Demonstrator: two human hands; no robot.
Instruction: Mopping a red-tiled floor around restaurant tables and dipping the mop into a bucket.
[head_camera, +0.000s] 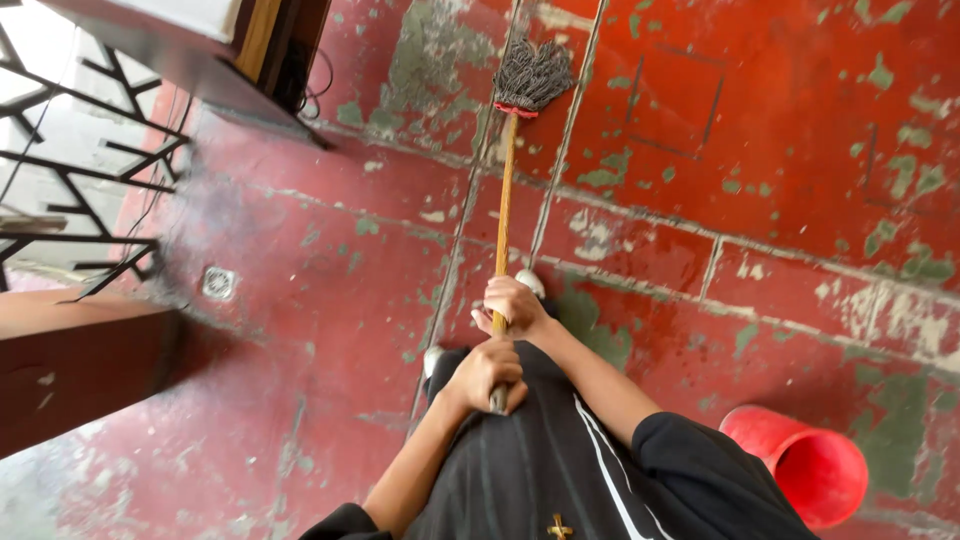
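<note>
- My left hand (487, 372) wraps the top end of the mop handle (505, 190).
- My right hand (513, 306) grips it just beyond.
- The handle runs straight away from me to the grey mop head (532, 76) on the red floor (790, 140).
- A red bucket (800, 462) lies at my right.

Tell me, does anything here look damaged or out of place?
Yes. The red floor paint is badly worn, with grey-green patches flaking through all over. The red bucket by the person's right appears tipped, its mouth facing the camera. Both hands hold the mop normally.
</note>
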